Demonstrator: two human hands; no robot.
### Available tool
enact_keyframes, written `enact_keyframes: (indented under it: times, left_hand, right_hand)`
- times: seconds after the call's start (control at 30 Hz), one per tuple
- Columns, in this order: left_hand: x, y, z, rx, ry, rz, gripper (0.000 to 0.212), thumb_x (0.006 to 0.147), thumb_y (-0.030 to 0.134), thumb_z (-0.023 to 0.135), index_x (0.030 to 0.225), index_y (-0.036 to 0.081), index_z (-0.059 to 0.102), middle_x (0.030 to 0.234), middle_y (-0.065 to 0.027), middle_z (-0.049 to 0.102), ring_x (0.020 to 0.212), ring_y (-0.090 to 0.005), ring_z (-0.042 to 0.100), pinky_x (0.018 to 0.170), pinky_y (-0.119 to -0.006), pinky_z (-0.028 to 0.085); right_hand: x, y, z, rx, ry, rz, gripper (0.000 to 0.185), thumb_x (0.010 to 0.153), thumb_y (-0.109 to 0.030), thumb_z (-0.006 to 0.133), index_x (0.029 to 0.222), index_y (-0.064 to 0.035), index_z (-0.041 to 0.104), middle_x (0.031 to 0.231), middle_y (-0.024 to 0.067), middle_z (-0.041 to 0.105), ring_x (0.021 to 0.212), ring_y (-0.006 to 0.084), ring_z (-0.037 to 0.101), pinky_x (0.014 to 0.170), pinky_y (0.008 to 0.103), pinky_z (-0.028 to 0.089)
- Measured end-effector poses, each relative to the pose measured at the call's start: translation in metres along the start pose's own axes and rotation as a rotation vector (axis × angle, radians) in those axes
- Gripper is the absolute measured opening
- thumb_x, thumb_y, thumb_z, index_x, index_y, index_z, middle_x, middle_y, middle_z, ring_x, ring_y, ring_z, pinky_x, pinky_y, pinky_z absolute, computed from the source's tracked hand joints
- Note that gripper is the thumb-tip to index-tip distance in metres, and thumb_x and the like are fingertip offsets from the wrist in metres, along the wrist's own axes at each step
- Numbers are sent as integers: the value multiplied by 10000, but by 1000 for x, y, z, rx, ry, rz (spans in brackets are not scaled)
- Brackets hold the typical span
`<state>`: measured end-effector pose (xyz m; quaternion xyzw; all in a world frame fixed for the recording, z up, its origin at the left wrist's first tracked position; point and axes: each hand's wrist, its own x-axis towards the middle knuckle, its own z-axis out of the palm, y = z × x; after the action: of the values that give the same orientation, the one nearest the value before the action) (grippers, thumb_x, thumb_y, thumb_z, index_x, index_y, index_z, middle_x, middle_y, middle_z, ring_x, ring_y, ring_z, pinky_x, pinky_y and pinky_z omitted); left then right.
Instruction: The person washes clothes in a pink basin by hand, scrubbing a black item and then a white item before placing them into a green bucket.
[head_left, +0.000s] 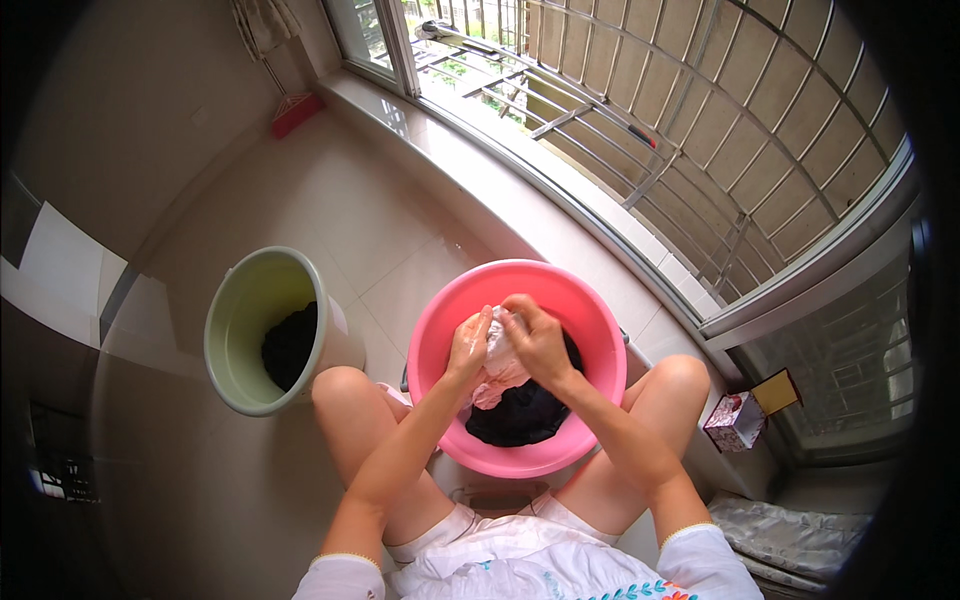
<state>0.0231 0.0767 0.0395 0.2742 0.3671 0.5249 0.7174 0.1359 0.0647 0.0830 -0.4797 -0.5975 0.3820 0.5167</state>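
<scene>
A pink plastic bucket (517, 463) stands between my knees. Over its mouth, both hands grip a wet pale-pink cloth (501, 375), bunched and whitish at the top. My left hand (471, 345) holds the cloth's left side, with what looks like suds on the skin. On the right, my right hand (538, 341) is closed on the cloth's upper part, slightly blurred; its fingertips are partly hidden. Dark fabric (517, 420) lies in the bucket below the cloth.
A pale green bucket (225, 337) with dark fabric (291, 346) inside stands left on the tiled floor. Along the right runs a window ledge (480, 184) below a barred window. An opened patterned box (735, 421) sits beyond my right knee. A red broom (296, 112) leans in the far corner.
</scene>
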Motion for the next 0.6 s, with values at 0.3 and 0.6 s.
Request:
enact_keyframes:
  times: [0.3, 0.6]
  left_hand:
    - [-10, -16, 7, -119, 26, -365, 244, 908, 256, 427, 825, 44, 515, 693, -18, 527, 554, -111, 514, 478, -259, 430]
    - [6, 8, -9, 109, -60, -40, 323, 909, 330, 419, 914, 33, 546, 817, -16, 562, 705, -70, 523, 640, -216, 433]
  right_hand:
    - [5, 26, 10, -480, -74, -164, 297, 869, -230, 459, 661, -20, 490, 554, 187, 526, 514, 355, 551, 467, 429, 447]
    - [13, 2, -9, 161, -238, 213, 247, 891, -260, 468, 801, -36, 520, 712, 77, 556, 686, 167, 551, 587, 292, 412]
